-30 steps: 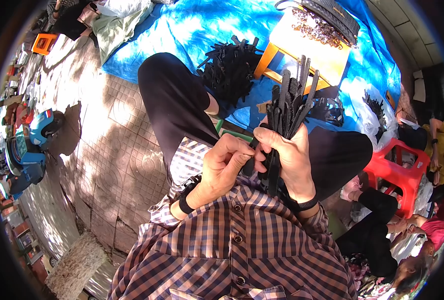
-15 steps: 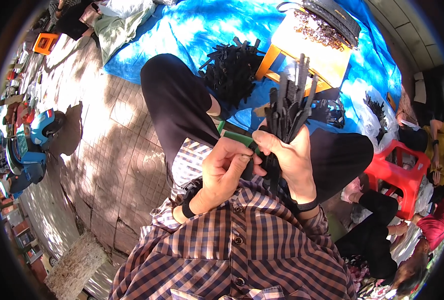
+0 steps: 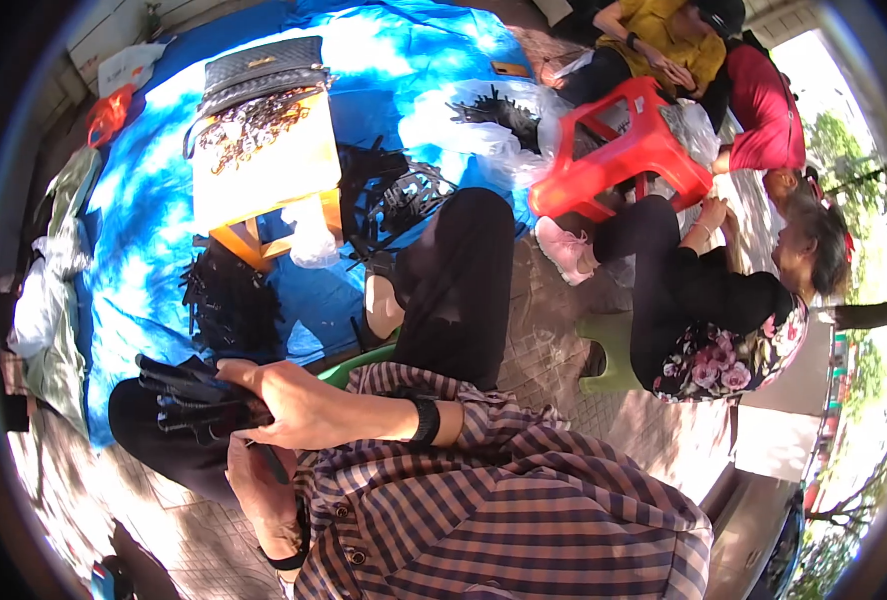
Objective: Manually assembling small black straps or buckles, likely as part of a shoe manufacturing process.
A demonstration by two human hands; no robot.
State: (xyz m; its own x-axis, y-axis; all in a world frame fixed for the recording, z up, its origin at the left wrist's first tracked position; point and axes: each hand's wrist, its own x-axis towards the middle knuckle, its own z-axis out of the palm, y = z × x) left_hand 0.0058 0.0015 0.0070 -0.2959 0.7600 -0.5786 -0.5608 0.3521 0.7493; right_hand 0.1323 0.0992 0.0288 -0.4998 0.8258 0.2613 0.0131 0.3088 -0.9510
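Note:
My right hand [image 3: 299, 403] is closed round a bundle of black strips [image 3: 189, 398], thin and strap-like, which fans out toward the left. Just below it my left hand [image 3: 256, 485] is closed, its fingers touching the underside of the right hand. A short dark end [image 3: 272, 462] shows between the two hands, and the left fingers seem to pinch it; part of that grip is hidden. Both hands are close to my lap. Beyond them, a heap of similar black strips [image 3: 232, 300] lies on a blue tarp [image 3: 129, 300].
An orange-legged low table [image 3: 264, 185] bears small brown pieces [image 3: 249, 130] and a black woven bag [image 3: 262, 75]. More black strips [image 3: 404, 195] lie beside it. A red plastic stool [image 3: 614, 165] stands to the right, near two seated people [image 3: 724, 300] and a yellow-shirted person [image 3: 654, 50].
My view has swung to the right, so the tarp and table now appear farther left and the co-workers come fully into view. The strip bundle stays in my right hand.

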